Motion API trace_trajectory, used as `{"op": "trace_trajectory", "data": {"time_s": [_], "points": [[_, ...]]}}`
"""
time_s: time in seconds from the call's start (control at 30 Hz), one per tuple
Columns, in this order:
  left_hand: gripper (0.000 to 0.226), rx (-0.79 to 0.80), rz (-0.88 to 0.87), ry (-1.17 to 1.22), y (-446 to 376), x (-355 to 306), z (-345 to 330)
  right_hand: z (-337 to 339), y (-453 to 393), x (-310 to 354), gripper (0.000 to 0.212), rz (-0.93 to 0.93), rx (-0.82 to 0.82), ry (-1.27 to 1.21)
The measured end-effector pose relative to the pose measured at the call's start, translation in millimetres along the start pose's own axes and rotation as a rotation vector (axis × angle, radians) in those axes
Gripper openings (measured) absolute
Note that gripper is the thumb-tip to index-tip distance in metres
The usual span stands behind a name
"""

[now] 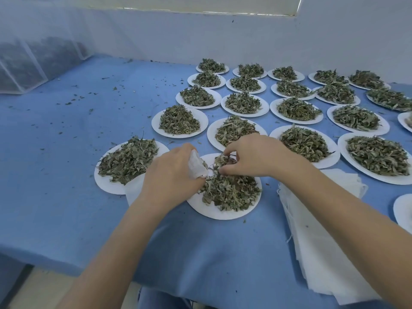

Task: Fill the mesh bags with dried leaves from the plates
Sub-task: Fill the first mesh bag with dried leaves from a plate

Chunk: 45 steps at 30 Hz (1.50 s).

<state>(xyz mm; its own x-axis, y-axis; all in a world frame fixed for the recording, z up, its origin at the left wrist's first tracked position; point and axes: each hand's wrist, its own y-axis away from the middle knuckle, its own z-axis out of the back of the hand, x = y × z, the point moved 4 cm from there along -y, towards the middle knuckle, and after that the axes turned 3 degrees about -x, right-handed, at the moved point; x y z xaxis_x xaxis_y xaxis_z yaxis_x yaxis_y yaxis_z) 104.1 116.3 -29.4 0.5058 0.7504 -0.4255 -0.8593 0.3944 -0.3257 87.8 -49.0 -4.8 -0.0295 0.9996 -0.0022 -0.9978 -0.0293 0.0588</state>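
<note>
Left hand (pixel 171 172) gripping mesh bag (pixel 196 165) at mouth; right hand (pixel 252 156) pinching dried leaves (pixel 231 190). Likely light, brittle: pinch loosely, hold bag by rim.

A small white mesh bag (pixel 197 166) is held open at frame centre, beside heaped dried leaves (pixel 229 190) on the nearest white plate (pixel 214 211).
</note>
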Motion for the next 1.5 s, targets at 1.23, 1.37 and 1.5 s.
{"op": "trace_trajectory", "data": {"time_s": [1.23, 1.37, 1.5], "points": [[0.037, -0.107, -0.078, 0.083, -1.4, -11.7, -2.1, 18.0, 1.7, 33.6, 0.018, 0.252, -0.135, -0.426], [0.035, -0.099, 0.006, 0.176, -1.7, -5.6, -0.1, 20.1, 3.1, 23.9, 0.024, 0.220, -0.141, -0.625], [0.040, -0.100, 0.021, 0.189, -1.6, -3.3, 2.2, 20.1, 5.3, 11.3, 0.037, 0.171, 0.000, -0.908]]}}
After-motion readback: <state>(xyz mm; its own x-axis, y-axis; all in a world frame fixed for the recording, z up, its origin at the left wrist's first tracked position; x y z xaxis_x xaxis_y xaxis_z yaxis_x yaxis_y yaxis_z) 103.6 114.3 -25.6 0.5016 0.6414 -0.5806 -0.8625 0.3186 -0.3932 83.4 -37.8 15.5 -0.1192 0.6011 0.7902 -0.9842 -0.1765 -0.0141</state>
